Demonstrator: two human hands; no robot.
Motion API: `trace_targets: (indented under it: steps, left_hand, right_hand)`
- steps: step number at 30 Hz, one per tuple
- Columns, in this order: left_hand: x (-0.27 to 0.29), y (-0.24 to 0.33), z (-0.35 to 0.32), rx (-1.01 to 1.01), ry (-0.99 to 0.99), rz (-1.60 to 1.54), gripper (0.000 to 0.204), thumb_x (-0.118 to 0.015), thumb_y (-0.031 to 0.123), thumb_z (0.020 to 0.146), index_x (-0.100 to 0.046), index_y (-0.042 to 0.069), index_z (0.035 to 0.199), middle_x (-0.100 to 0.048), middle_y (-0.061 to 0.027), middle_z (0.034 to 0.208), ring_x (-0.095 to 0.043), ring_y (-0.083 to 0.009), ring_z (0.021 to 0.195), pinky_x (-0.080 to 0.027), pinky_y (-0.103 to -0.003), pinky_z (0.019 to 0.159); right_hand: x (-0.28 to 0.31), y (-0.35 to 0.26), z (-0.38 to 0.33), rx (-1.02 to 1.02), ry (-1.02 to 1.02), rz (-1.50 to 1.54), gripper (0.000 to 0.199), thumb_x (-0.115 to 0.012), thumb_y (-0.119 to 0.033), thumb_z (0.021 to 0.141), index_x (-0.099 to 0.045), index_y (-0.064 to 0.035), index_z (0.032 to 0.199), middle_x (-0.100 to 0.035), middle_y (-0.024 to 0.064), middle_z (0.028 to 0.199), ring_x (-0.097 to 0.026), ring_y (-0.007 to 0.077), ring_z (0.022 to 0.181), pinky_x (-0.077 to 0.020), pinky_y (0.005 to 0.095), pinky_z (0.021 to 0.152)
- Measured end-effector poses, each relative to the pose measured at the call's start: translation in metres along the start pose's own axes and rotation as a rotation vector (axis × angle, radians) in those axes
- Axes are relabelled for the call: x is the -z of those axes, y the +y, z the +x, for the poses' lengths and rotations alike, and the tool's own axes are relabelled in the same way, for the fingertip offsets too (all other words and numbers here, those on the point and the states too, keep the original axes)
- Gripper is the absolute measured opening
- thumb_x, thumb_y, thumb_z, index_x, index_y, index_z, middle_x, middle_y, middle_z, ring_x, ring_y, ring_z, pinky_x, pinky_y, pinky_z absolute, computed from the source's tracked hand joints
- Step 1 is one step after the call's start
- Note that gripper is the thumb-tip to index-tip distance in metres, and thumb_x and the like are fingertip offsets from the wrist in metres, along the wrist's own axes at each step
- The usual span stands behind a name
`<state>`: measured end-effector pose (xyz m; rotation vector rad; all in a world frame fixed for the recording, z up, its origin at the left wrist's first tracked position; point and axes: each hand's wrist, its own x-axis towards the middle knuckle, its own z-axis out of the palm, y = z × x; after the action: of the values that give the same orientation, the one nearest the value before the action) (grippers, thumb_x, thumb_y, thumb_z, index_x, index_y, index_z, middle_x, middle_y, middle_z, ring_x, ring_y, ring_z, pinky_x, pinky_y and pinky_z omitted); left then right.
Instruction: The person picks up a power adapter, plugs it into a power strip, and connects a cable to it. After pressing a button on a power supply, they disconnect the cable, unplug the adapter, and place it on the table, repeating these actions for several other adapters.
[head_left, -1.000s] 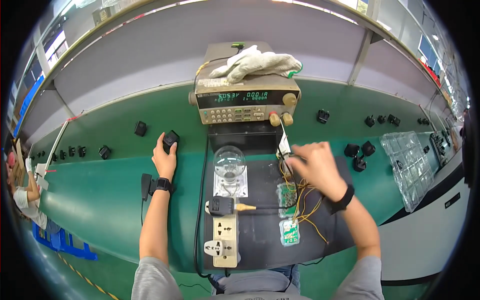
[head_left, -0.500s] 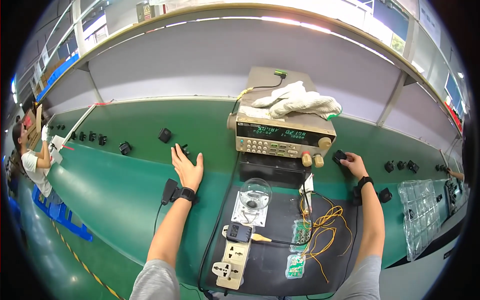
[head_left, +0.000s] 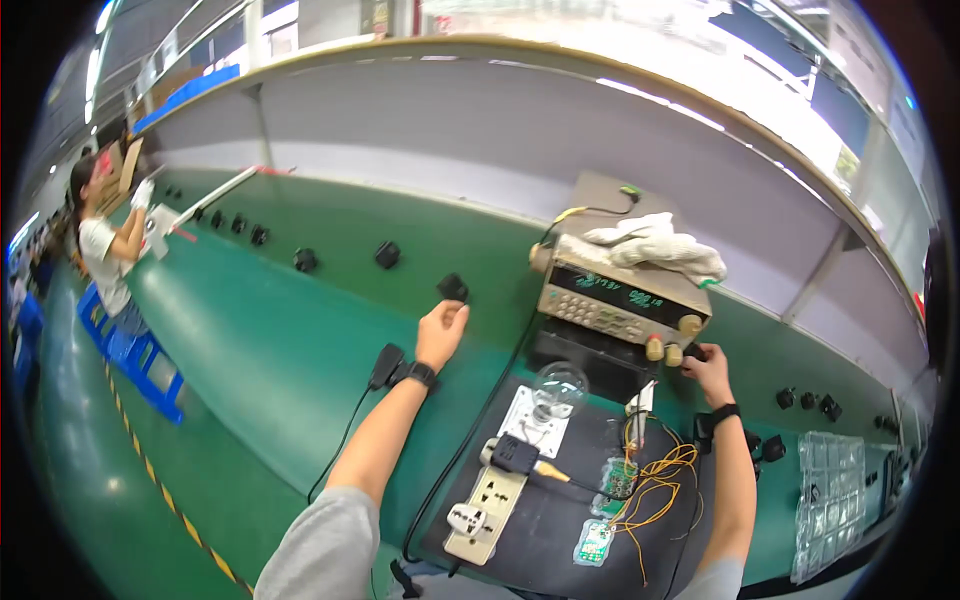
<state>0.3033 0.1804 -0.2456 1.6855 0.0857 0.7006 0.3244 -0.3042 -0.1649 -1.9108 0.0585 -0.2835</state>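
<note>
My left hand (head_left: pixel 442 334) reaches over the green bench, its fingers closed at the near edge of a black power adapter (head_left: pixel 453 288). The fingertips are partly hidden. To the right of the bench power supply (head_left: pixel 622 305), my right hand (head_left: pixel 709 376) is closed on another black adapter (head_left: pixel 693 352), mostly covered by the fingers and the supply's knobs. Each wrist wears a black band; a black box (head_left: pixel 387 366) with a cable sits beside the left one. A black adapter (head_left: pixel 515 454) is plugged into the white power strip (head_left: pixel 485 510), with a yellow-tipped cable next to it.
White gloves (head_left: pixel 660 250) lie on the supply. A clear bulb (head_left: pixel 560 388), green circuit boards (head_left: pixel 594 541) and yellow wires (head_left: pixel 660 480) occupy the black mat. More adapters (head_left: pixel 387 254) line the bench. A clear blister tray (head_left: pixel 830 505) lies right; a person (head_left: pixel 112 240) works far left.
My left hand has gone from spread fingers to closed at the adapter. My right hand has drawn its adapter in against the supply's side. The view has turned left, and the supply's display reading differs.
</note>
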Motion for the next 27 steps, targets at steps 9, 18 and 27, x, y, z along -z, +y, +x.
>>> trace_targets:
  steps: [9,18,27]
  left_hand:
    - [0.0,0.024,0.0,0.01,0.008,-0.047,0.024,-0.063,0.023,0.084,-0.064,-0.001,0.088,-0.066,-0.0075,0.072,-0.062,-0.0139,0.064,-0.05,-0.028,0.063]
    - [0.016,0.021,-0.025,0.044,-0.073,-0.167,0.022,-0.059,0.018,0.089,-0.06,-0.001,0.099,-0.063,-0.0066,0.08,-0.059,-0.012,0.07,-0.049,-0.024,0.065]
    - [0.034,0.046,-0.059,0.078,-0.193,-0.293,0.024,-0.059,0.018,0.089,-0.058,-0.001,0.105,-0.063,-0.0047,0.08,-0.058,-0.0097,0.074,-0.047,-0.023,0.07]
  right_hand:
    - [0.025,-0.091,-0.121,-0.24,-0.158,0.775,0.03,-0.06,-0.022,0.088,-0.053,-0.0141,0.117,-0.057,0.0023,0.092,-0.052,0.0089,0.062,-0.0353,0.0159,0.039]
    - [-0.044,-0.152,-0.218,-0.256,-0.709,0.59,0.066,-0.078,-0.014,0.068,-0.045,-0.0036,0.124,-0.057,0.0165,0.111,-0.054,0.0083,0.053,-0.0371,0.0152,0.036]
    - [-0.096,-0.19,-0.267,0.536,-0.649,-0.434,0.076,-0.087,-0.017,0.056,-0.051,-0.0023,0.121,-0.056,0.0088,0.108,-0.057,0.0181,0.092,-0.0479,0.0277,0.076]
